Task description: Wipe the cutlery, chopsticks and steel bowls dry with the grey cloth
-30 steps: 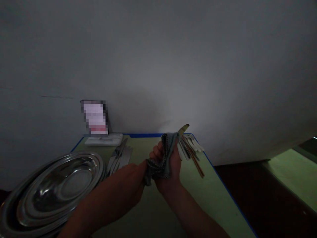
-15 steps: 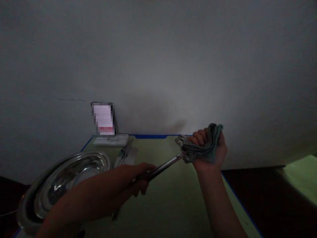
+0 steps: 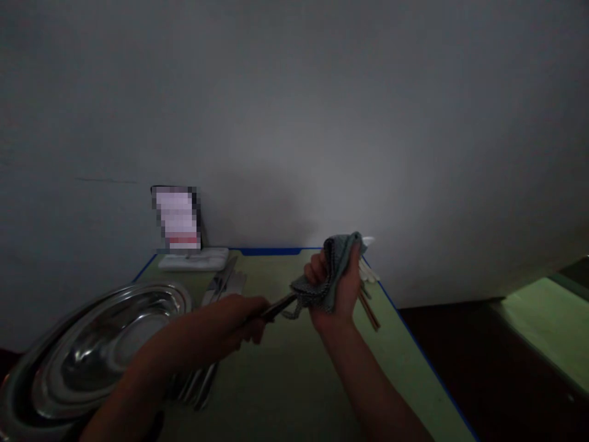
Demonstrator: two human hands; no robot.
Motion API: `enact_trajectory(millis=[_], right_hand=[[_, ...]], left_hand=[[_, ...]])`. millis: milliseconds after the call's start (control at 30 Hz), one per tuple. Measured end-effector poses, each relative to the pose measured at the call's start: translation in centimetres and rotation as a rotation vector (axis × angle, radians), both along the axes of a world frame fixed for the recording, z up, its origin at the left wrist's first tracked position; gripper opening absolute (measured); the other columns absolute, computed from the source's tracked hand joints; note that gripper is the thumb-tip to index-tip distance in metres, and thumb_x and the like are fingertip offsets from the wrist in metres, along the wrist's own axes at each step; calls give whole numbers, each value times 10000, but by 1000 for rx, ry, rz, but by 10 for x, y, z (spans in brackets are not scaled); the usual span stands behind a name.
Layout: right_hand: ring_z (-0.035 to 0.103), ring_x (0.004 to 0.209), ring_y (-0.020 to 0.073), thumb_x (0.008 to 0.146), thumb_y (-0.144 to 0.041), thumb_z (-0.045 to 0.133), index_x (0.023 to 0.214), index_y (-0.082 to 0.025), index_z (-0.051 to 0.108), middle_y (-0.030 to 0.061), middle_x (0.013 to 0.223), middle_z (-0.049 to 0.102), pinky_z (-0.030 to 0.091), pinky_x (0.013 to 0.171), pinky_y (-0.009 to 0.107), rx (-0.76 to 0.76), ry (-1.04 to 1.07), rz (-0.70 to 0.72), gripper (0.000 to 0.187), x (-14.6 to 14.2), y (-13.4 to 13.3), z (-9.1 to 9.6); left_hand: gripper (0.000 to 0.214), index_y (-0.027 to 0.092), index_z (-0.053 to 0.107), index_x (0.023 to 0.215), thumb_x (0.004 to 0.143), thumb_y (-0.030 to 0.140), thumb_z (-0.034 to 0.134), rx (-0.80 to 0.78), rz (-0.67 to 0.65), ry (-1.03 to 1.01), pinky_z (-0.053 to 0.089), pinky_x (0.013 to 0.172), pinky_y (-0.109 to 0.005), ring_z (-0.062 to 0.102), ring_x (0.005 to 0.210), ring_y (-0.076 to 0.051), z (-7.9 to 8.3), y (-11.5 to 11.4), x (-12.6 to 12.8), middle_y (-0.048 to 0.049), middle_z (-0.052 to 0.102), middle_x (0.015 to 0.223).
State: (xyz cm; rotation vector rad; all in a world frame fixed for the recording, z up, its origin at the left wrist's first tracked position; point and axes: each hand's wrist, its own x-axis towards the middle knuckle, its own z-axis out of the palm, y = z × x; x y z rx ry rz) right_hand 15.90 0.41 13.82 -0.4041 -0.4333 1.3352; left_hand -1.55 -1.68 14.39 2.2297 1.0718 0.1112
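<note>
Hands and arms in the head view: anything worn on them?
The left hand and right hand have no gloves. The left forearm and right forearm show no sleeves and no watch or band. The light is too dim to tell about rings.

A grey-green checked cloth [image 3: 329,276] is sitting bunched around one end of a metal utensil [image 3: 277,307], raised near the far right corner of the table [image 3: 285,380]; the utensil is slanting down toward the left edge, its other end hidden
</note>
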Motion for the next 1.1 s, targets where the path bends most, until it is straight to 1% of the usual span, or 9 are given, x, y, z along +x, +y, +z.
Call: enact_trajectory(millis=[100, 200, 300, 433, 567, 700, 867, 1000, 1100], right_hand=[[257, 333, 40, 817, -617, 351, 511, -197, 369, -81, 380, 330, 189, 340, 191, -119, -36, 105, 520, -18, -8, 0], [269, 335, 40, 802, -639, 355, 508, -199, 348, -85, 380, 321, 206, 344, 192, -142, -54, 167, 529, -18, -7, 0], [254, 344, 37, 810, -567, 431, 527, -198, 357, -94, 403, 325, 190, 345, 190, -67, -31, 71, 471, 4, 2, 3], [251, 362, 30, 813, -470, 498, 513, -189, 329, -98, 431, 324, 204, 362, 182, 29, 45, -42, 444, 41, 13, 8], [235, 365, 31, 831, -410, 499, 502, -184, 315, -99, 434, 302, 209, 363, 177, 120, 91, -158, 439, 55, 13, 10], [237, 364, 37, 848, -489, 434, 506, -188, 328, -89, 440, 315, 185, 354, 184, 90, 80, -227, 468, 42, 12, 6], [282, 358, 41, 829, -539, 430, 536, -193, 373, -87, 430, 352, 208, 348, 184, 72, 4, -196, 457, 15, 10, -3], [420, 385, 59, 829, -530, 428, 582, -195, 454, -63, 453, 462, 327, 378, 189, -65, -100, -180, 417, -14, 0, -17], [554, 492, 97, 815, -540, 446, 678, -180, 563, -18, 553, 594, 453, 484, 226, -185, -189, -52, 403, -33, -7, -30]], left_hand=[[224, 184, 541, 879, 854, 268, 334, 24, 25, -41, 428, 619, -248, 557, 669, -141, 2, -2, 10, -15, 611, 758], [253, 194, 525, 893, 858, 314, 305, 71, 93, -46, 416, 608, -258, 556, 657, -148, 9, -8, 16, -18, 610, 762], [315, 206, 522, 868, 873, 390, 268, 72, 104, 30, 390, 557, -261, 548, 596, -151, 11, -13, 9, -11, 599, 697], [294, 227, 520, 932, 869, 408, 298, 60, 52, 83, 391, 570, -255, 580, 665, -160, 9, -17, -6, -19, 623, 777], [325, 224, 524, 932, 892, 411, 262, 74, 53, 114, 394, 572, -257, 580, 660, -160, 11, -17, -5, -17, 621, 768], [303, 205, 516, 930, 911, 360, 256, 150, 32, 127, 401, 601, -261, 575, 670, -153, 12, -14, 5, -16, 618, 767], [293, 200, 518, 911, 909, 349, 266, 174, 28, 124, 392, 578, -247, 569, 658, -146, 10, -11, 9, -14, 613, 743], [259, 190, 517, 898, 901, 315, 290, 177, 57, 82, 386, 562, -251, 569, 645, -151, 2, -10, 15, -22, 616, 732], [224, 168, 517, 931, 884, 250, 313, 199, 75, 57, 401, 599, -264, 582, 698, -163, -7, -7, 19, -55, 633, 811]])
